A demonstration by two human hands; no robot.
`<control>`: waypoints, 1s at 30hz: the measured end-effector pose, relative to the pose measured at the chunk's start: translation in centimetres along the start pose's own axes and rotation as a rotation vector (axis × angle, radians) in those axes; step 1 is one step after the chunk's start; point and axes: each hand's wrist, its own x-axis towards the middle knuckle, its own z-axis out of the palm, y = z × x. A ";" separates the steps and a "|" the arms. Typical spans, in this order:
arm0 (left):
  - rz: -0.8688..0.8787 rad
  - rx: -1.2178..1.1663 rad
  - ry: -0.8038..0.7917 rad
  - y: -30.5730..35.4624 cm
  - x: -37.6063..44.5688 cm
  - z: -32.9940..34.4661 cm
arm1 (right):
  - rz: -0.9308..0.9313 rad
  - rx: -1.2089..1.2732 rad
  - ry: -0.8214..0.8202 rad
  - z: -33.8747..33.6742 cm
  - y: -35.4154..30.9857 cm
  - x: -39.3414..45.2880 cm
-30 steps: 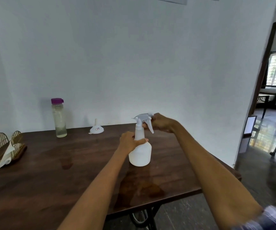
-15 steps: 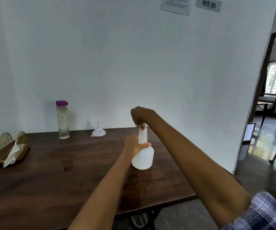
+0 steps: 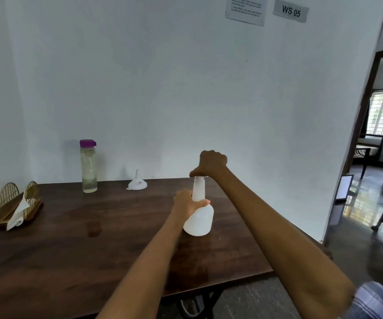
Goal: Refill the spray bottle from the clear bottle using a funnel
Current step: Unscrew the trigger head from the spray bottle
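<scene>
The white spray bottle (image 3: 199,219) stands upright on the dark wooden table (image 3: 75,245), near its right side. My left hand (image 3: 187,204) grips the bottle's neck. My right hand (image 3: 211,163) is curled over the top of the bottle and grips the spray head, which is hidden under the fingers. The clear bottle (image 3: 88,166) with a purple cap stands at the back of the table by the wall, holding pale liquid. A small white funnel (image 3: 137,181) lies mouth down to its right.
A gold wire napkin holder (image 3: 16,203) with a white napkin sits at the table's left edge. The white wall is close behind the table. A doorway on the right opens to a room with dark chairs (image 3: 368,153).
My right hand has turned from the side of the spray head to over its top, covering the grey trigger. The view has tilted up; the bottle stays in place.
</scene>
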 end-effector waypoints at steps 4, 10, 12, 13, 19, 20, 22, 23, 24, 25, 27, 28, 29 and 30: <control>-0.002 -0.043 -0.011 -0.2 0.0 0.1 | -0.135 0.070 -0.283 -1.6 0.3 0.9; -0.025 -0.090 0.006 -0.3 0.0 0.1 | -0.208 0.246 -0.274 -2.2 1.0 1.9; -0.013 -0.097 0.012 -0.3 0.1 0.3 | -0.168 0.202 -0.190 -1.5 0.7 2.2; -0.009 -0.090 0.008 -0.4 0.1 0.2 | -0.105 0.172 -0.116 -1.3 0.6 2.3; -0.036 -0.069 -0.009 -0.6 0.1 0.1 | 0.123 0.062 -0.157 -2.0 -0.7 2.3; -0.040 -0.065 -0.006 -0.5 0.0 0.1 | 0.126 0.045 -0.251 -2.7 -1.1 2.4; -0.027 -0.053 0.004 -0.5 0.0 0.0 | 0.077 -0.037 -0.425 -4.0 -2.1 2.7; -0.020 -0.045 0.004 -0.4 0.0 0.0 | 0.028 -0.075 -0.472 -4.3 -2.5 2.8; -0.013 -0.044 0.005 -0.5 0.1 0.0 | -0.021 -0.114 -0.491 -4.2 -2.9 2.8; -0.016 -0.046 0.004 -0.5 0.1 0.1 | -0.052 -0.147 -0.496 -4.0 -3.1 2.9; -0.021 -0.048 0.005 -0.5 0.1 0.1 | -0.094 -0.184 -0.405 -3.9 -3.3 2.8; -0.019 -0.046 0.006 -0.5 0.1 0.1 | -0.123 -0.188 -0.342 -3.9 -3.2 2.6; -0.022 -0.045 0.005 -0.5 0.1 0.1 | -0.129 -0.184 -0.281 -4.0 -3.0 2.4; -0.019 -0.045 0.008 -0.5 0.2 0.2 | -0.135 -0.157 -0.205 -4.0 -2.7 2.4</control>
